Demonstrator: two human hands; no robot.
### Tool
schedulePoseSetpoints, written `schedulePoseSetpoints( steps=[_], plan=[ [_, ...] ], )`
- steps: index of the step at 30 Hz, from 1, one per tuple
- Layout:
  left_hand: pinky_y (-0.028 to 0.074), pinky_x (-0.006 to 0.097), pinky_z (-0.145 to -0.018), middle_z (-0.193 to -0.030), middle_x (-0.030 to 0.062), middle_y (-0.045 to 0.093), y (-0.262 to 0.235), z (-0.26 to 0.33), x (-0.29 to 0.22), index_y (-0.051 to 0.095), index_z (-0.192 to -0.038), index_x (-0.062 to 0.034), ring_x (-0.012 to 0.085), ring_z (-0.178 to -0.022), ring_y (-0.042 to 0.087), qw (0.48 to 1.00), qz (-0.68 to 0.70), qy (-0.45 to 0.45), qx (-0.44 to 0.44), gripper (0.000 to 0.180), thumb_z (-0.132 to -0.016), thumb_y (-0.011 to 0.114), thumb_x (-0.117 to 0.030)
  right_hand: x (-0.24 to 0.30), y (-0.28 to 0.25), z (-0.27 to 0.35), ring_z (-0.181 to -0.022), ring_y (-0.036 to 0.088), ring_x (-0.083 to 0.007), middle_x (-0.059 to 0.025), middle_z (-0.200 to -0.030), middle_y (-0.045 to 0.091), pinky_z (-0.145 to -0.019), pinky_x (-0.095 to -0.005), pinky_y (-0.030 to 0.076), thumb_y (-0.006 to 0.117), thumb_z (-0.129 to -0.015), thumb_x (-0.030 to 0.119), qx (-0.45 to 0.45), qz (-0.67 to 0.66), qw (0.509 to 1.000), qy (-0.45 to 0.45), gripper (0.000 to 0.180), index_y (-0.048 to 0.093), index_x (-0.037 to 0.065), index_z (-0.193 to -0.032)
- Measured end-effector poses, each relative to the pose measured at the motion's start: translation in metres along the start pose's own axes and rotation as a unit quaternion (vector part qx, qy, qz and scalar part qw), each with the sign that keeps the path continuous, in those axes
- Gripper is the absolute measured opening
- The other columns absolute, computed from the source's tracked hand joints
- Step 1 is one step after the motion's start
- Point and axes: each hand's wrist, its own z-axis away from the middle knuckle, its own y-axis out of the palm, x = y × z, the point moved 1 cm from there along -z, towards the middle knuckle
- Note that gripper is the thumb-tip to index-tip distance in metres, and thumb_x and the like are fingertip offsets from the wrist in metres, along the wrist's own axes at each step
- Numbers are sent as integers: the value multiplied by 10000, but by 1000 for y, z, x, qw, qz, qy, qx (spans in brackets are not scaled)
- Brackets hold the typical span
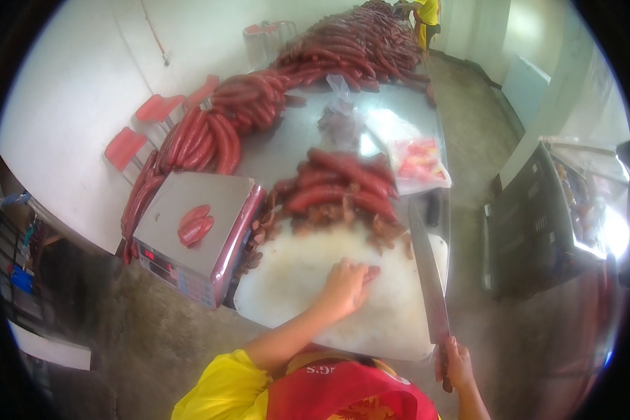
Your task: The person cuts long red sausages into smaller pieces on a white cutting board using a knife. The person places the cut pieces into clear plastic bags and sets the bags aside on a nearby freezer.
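Sausage piece (pixel 373 273), short and red, is held at the white cutting board (pixel 308 304) by the left hand (pixel 344 285), its fingers curled over it; how much is hidden under them cannot be told. The handle of a long knife (pixel 430 280) is gripped in the closed right hand (pixel 457 365), near the board's near right corner, with the blade pointed away from the body along the board's right side. Whether the board is touched by the blade cannot be told.

Whole sausages (pixel 350 189) are piled at the board's far edge, with brownish scraps (pixel 325 217) strewn before them. To the left, red pieces (pixel 195 225) are laid on a scale (pixel 224 192). Farther along the metal bench (pixel 262 150), a clear bag (pixel 340 105) and a white bag (pixel 420 166) with red-and-pink contents are set. The far end is covered by a large heap of sausages (pixel 357 45), beside which a person in yellow (pixel 428 14) is seen.
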Motion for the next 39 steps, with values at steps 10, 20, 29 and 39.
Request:
schedulePoseSetpoints(
  steps=[10,20,29,39],
  plan=[
    [519,388,-684,-810,163,645,-83,2,36,637,-999,-19,301,-728,639,976,130,-120,-127,252,-768,614,-117,12,18,-18,-376,493,-173,-74,-528,515,-361,-298,393,394,-969,583,6,-21,1000,-14,618,534,5,-802],
    [487,426,-843,-1001,217,663,-272,47,183,666,-1058,6,386,-918,630,924,-263,-219,-174,324,-786,641,-170,12,33,-13,-381,490,-170,-75,-539,519,-366,-300,392,390,-980,561,-29,-67,997,15,596,535,6,-817],
    [597,506,-772,-1037,256,577,-46,-150,129,498,-1103,30,393,-896,646,428,755,-449,-213,293,-967,544,-224,25,52,1,-404,503,-158,-69,-554,530,-393,-290,408,367,-999,525,-52,-83,995,-8,565,547,11,-848],
    [639,442,-710,-1271,129,508,-45,-170,130,456,-1299,-95,363,-998,614,635,597,-476,-114,477,-919,627,-326,-12,61,29,-422,515,-148,-71,-568,533,-392,-291,416,391,-993,529,-69,-162,984,32,559,564,10,-874]
  ],
)
